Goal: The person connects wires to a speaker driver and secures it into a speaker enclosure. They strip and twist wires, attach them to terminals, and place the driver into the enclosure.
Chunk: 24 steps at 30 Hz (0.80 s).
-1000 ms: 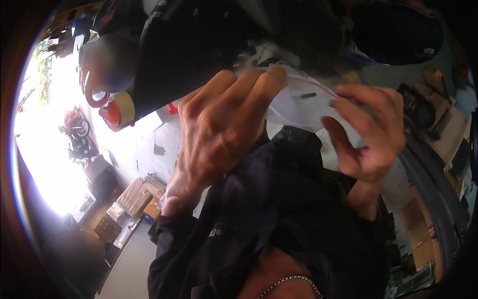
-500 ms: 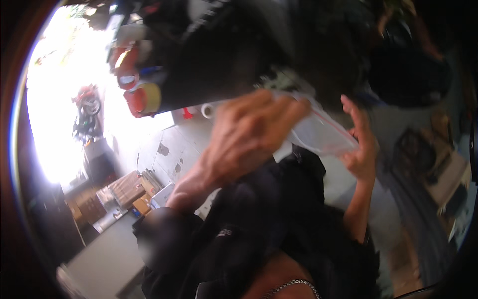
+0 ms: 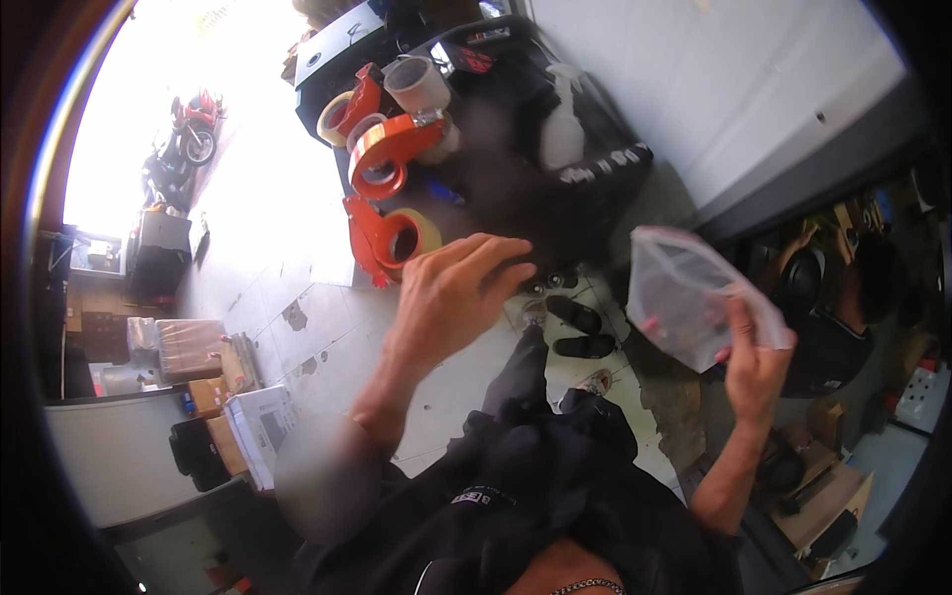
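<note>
My right hand (image 3: 754,372) grips a translucent plastic bag (image 3: 684,297) by its lower right corner, and some of its fingers show through the film. The bag hangs up and to the left of that hand, with a pinkish line along its upper edge. My left hand (image 3: 458,297) is apart from the bag, fingers stretched to the right with nothing in them. Just beyond it, at the edge of a black tabletop (image 3: 496,149), stands a red tape dispenser (image 3: 367,238) with a roll of yellowish tape. Another orange-red tape dispenser (image 3: 397,139) lies behind it.
A white spray bottle (image 3: 563,124) stands farther back on the black top. Dark slippers (image 3: 585,345) lie on the tiled floor by my feet. Cardboard boxes (image 3: 193,349) are stacked at left, and a motorcycle (image 3: 193,129) stands by the bright opening. More cardboard (image 3: 818,486) lies at right.
My left hand has let go of the bag and is now apart from it. The bag stays in my right hand, which sits lower in view. The view has swung, showing the tabletop more clearly.
</note>
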Each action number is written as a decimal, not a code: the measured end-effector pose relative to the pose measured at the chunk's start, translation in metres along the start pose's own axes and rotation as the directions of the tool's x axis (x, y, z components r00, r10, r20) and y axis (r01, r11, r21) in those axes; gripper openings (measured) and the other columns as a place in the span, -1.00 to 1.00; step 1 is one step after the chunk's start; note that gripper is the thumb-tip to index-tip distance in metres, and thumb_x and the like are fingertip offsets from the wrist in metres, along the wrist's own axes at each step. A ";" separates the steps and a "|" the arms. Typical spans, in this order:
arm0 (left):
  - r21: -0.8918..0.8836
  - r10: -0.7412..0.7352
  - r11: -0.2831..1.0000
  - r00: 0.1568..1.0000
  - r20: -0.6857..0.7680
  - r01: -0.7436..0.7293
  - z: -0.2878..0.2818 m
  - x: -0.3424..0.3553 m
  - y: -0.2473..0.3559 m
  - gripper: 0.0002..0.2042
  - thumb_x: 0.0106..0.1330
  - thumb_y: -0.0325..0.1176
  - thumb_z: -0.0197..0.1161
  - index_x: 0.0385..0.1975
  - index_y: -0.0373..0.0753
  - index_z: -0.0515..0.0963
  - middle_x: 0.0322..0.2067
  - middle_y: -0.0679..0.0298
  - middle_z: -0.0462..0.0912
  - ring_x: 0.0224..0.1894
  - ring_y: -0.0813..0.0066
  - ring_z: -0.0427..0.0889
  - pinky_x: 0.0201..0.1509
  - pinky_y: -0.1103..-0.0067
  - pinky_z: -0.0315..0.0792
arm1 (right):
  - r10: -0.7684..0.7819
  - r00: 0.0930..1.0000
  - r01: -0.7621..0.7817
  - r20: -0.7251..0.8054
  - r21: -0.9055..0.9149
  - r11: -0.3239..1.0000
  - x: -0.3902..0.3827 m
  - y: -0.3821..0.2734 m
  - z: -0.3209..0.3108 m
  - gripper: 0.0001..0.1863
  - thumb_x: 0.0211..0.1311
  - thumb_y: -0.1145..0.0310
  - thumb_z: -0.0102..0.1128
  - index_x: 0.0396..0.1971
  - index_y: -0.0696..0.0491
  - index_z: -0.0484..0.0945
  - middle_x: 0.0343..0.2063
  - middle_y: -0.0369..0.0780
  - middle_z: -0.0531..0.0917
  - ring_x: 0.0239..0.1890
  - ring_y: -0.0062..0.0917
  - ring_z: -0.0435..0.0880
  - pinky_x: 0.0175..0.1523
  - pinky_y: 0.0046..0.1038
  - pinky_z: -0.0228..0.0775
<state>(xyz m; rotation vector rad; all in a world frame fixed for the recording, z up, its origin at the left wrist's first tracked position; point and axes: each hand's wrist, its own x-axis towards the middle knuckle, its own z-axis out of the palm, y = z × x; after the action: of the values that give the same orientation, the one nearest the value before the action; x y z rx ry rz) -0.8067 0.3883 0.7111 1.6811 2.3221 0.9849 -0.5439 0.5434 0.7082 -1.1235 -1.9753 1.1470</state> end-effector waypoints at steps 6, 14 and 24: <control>0.164 -0.040 0.986 0.996 0.084 0.026 -0.079 0.060 -0.099 -0.79 0.09 -0.34 0.40 -0.28 -0.21 0.65 -0.41 0.25 0.68 -0.48 0.45 0.64 -0.34 0.53 0.50 | -0.060 0.979 0.081 -0.193 0.101 0.992 0.108 -0.077 0.045 -0.62 0.42 0.22 -0.05 -0.06 0.26 0.50 -0.26 -0.08 0.68 -0.34 -0.50 0.69 -0.57 -0.66 0.36; 0.063 -0.099 0.993 0.995 0.004 0.099 -0.123 0.115 -0.167 -0.79 0.07 -0.49 0.37 -0.25 -0.21 0.65 -0.43 0.28 0.67 -0.48 0.60 0.58 -0.45 0.64 0.43 | -0.146 0.983 0.164 -0.111 0.178 0.970 0.291 -0.105 0.161 -0.52 0.36 0.07 -0.02 -0.16 0.24 0.59 -0.31 -0.11 0.69 -0.37 -0.49 0.70 -0.48 -0.56 0.52; -0.063 -0.314 0.948 0.949 -0.026 0.312 -0.142 0.082 -0.231 -0.81 0.03 -0.58 0.35 -0.32 -0.27 0.66 -0.43 0.26 0.69 -0.49 0.57 0.60 -0.48 0.66 0.42 | -0.098 0.995 0.097 0.010 0.073 0.993 0.412 -0.030 0.307 -0.50 0.36 0.07 -0.03 -0.09 0.26 0.54 -0.29 -0.12 0.69 -0.29 -0.44 0.70 -0.34 -0.48 0.64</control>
<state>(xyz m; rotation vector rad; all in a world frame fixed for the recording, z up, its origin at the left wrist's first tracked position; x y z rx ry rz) -1.0881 0.3580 0.7167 1.2284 2.4538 1.0105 -0.9945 0.7768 0.6245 -0.9742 -1.9601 1.1675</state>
